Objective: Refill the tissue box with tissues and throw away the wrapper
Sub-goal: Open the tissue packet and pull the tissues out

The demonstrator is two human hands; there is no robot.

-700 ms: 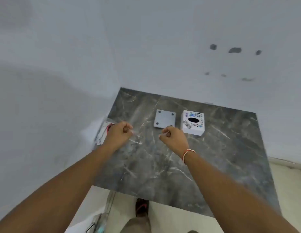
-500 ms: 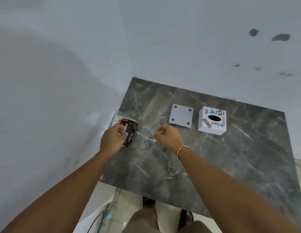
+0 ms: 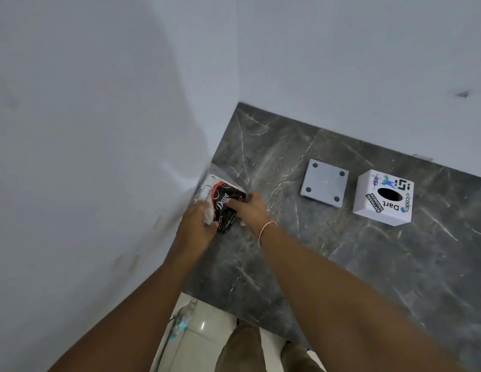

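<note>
A wrapped tissue pack [image 3: 223,202], black, red and white with "Dove" printed on it, lies at the left edge of the dark marble table [image 3: 341,253], against the wall. My left hand [image 3: 197,224] grips its near left side. My right hand [image 3: 250,210] holds its right side, fingers laid over the top. A white cube tissue box [image 3: 383,201] with stickers and a dark oval hole on top stands at the far right. Its flat grey base plate [image 3: 324,183] with dark round pads at the corners lies between pack and box.
White walls meet in a corner behind and left of the table. Below the table's near edge are a pale tiled floor, my legs and a clear plastic bottle [image 3: 181,322] on the floor by the wall.
Both hands have moved left onto the tissue pack and closed on it. The camera has turned left and down, closer to the table's left edge.
</note>
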